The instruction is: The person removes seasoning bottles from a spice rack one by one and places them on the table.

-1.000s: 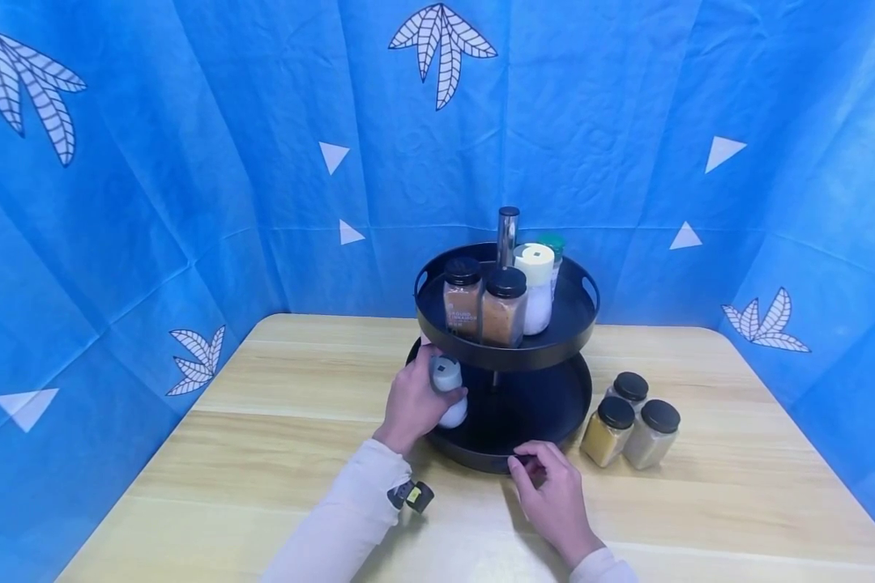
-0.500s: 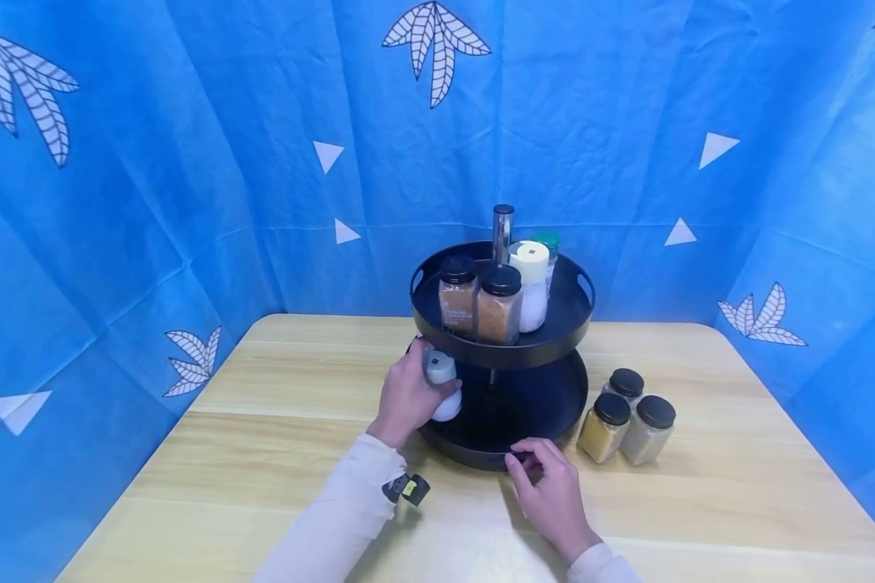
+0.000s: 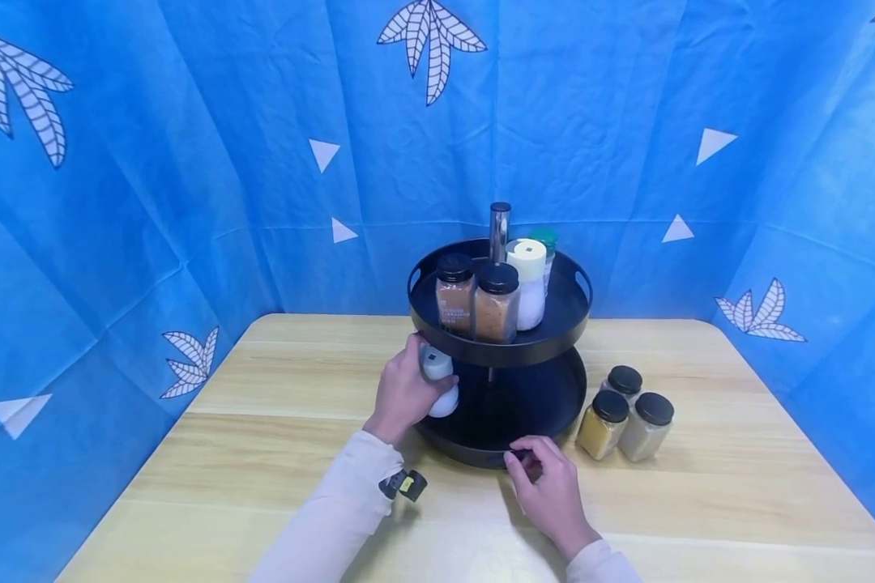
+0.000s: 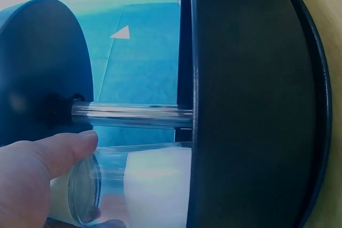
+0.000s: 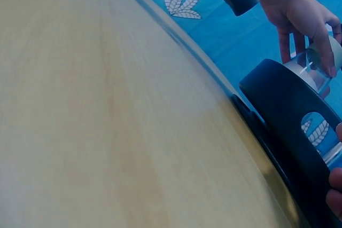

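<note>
A black two-tier round spice rack (image 3: 514,354) stands on the table, with a metal pole through its middle. My left hand (image 3: 407,390) grips a clear jar (image 3: 445,401) of white contents with a pale lid, standing at the left of the lower tray (image 3: 474,453). In the left wrist view, a finger lies along the neck of the jar (image 4: 157,185), whose base meets the tray floor. At the front, my right hand (image 3: 550,490) pinches the lower tray's rim by its handle cutout. Only its fingertips (image 5: 335,177) show in the right wrist view.
The upper tray (image 3: 576,332) carries two brown spice jars (image 3: 474,309), a white-lidded jar (image 3: 531,295) and a green-capped one (image 3: 545,240). Three black-lidded jars (image 3: 623,421) stand on the table right of the rack. A blue curtain (image 3: 591,121) surrounds the table.
The head view has shifted slightly, so everything sits a little further left and up. Both hands, the jar and the rack keep nearly the same places relative to one another.
</note>
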`<state>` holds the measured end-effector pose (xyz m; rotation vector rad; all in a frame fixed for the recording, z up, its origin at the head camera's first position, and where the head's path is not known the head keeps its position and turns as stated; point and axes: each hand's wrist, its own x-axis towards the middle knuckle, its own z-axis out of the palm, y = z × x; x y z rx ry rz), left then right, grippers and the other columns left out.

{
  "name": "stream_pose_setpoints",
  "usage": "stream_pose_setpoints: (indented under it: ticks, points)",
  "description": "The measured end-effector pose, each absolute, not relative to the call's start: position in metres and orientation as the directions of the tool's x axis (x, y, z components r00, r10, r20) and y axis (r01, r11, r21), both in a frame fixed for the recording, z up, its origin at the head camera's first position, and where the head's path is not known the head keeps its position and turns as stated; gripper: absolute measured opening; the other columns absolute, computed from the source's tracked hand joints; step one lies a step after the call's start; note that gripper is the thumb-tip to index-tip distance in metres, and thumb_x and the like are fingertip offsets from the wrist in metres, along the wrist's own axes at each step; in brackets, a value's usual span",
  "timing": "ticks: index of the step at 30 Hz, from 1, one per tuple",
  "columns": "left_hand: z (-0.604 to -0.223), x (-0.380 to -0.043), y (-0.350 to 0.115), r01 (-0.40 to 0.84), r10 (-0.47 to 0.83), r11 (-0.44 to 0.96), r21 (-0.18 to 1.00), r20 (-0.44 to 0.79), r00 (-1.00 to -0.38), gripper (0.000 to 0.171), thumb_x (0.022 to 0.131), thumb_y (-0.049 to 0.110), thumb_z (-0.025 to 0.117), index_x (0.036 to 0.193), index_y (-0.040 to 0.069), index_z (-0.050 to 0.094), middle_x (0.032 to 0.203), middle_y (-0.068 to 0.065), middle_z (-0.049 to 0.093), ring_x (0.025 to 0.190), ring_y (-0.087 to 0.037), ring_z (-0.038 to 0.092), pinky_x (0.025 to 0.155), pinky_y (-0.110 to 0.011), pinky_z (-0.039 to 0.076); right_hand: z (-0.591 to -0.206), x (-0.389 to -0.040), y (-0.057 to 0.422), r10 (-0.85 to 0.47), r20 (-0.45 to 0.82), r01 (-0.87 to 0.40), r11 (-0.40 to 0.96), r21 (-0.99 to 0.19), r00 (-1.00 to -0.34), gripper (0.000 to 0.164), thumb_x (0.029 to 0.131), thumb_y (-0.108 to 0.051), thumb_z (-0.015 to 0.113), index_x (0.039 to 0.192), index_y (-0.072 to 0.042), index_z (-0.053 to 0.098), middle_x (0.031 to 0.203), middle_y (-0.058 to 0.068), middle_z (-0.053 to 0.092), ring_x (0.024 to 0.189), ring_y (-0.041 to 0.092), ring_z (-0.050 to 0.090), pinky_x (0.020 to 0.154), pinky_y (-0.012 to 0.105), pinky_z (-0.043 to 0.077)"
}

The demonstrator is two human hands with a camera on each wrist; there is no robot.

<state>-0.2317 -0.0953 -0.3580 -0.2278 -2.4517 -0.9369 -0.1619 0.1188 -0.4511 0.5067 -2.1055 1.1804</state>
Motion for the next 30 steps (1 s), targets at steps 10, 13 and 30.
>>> stream_pose_setpoints:
  ticks: [10, 13, 30]
  points:
    - [-0.3565, -0.2317, -0.0975, 0.325, -0.017, 0.75, 0.576, 0.508, -0.861, 0.061, 0.068, 0.027, 0.084, 0.114, 0.012, 0.047, 0.105, -0.014, 0.069, 0.094, -0.028, 0.065, 0.082, -0.046, 0.056, -0.4511, -0.1616, 0.118, -0.017, 0.712, -0.621, 0.505, -0.6, -0.702, 0.022, 0.07, 0.006, 0.075, 0.084, -0.008, 0.066, 0.083, -0.001, 0.065, 0.061, 0.005, 0.055, 0.049, 0.018, 0.051]
    - [-0.3558, -0.2316, -0.0988, 0.33, -0.016, 0.748, 0.576, 0.513, -0.858, 0.06, 0.068, 0.027, 0.084, 0.113, 0.013, 0.047, 0.105, -0.014, 0.069, 0.094, -0.027, 0.065, 0.082, -0.046, 0.056, -0.4508, -0.1612, 0.1178, -0.015, 0.707, -0.617, 0.502, -0.606, -0.707, 0.022, 0.07, 0.006, 0.075, 0.084, -0.008, 0.066, 0.084, -0.001, 0.065, 0.061, 0.005, 0.055, 0.05, 0.018, 0.051]
    - [-0.3497, -0.2297, -0.1014, 0.312, -0.039, 0.752, 0.58, 0.513, -0.858, 0.068, 0.065, 0.029, 0.085, 0.118, 0.012, 0.045, 0.104, -0.017, 0.069, 0.092, -0.029, 0.065, 0.078, -0.046, 0.056, -0.4502, -0.1608, 0.1187, -0.012, 0.719, -0.625, 0.505, -0.595, -0.695, 0.023, 0.07, 0.007, 0.075, 0.084, -0.008, 0.066, 0.084, -0.001, 0.065, 0.06, 0.004, 0.055, 0.051, 0.012, 0.048]
